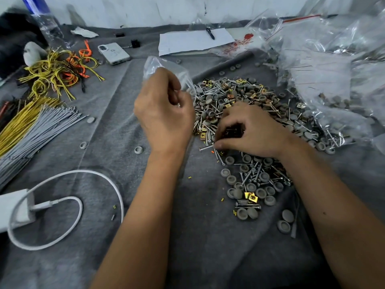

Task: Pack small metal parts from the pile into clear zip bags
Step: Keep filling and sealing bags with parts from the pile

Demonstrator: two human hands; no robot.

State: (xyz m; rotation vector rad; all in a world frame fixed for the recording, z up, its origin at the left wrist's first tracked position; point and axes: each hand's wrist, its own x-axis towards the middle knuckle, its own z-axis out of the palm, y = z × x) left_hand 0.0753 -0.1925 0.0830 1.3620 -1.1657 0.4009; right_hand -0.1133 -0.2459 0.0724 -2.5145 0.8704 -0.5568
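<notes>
Far left edge of frame: a white charger block (14, 209) with its white cable (68, 205) looped on the grey cloth (208, 257). Above it, a fan of grey cable ties (37, 132) beside yellow ones; upper left, a tangle of yellow and orange wires (56, 74) and a clear water bottle (44, 21). A white phone (114, 53) lies face down just right of the wires.

Centre: left hand (164, 115) raised above the cloth, fingers curled and pinching a clear zip bag (160, 65), which stands up behind the knuckles. Bag contents cannot be made out.

Right of centre: pile of small metal parts (239, 97), screws, brass-coloured clips and grey round caps mixed, spreading from mid-frame down to lower right. Right hand (250, 130) rests on the near side of the pile, fingers curled down round a clutch of dark and brass-coloured pieces; slightly blurred, so exact count not readable.

Upper centre: sheet of white paper (195, 40) with a pen (210, 33) on it.

Right edge: heap of clear plastic bags (333, 65), some holding grey caps.
</notes>
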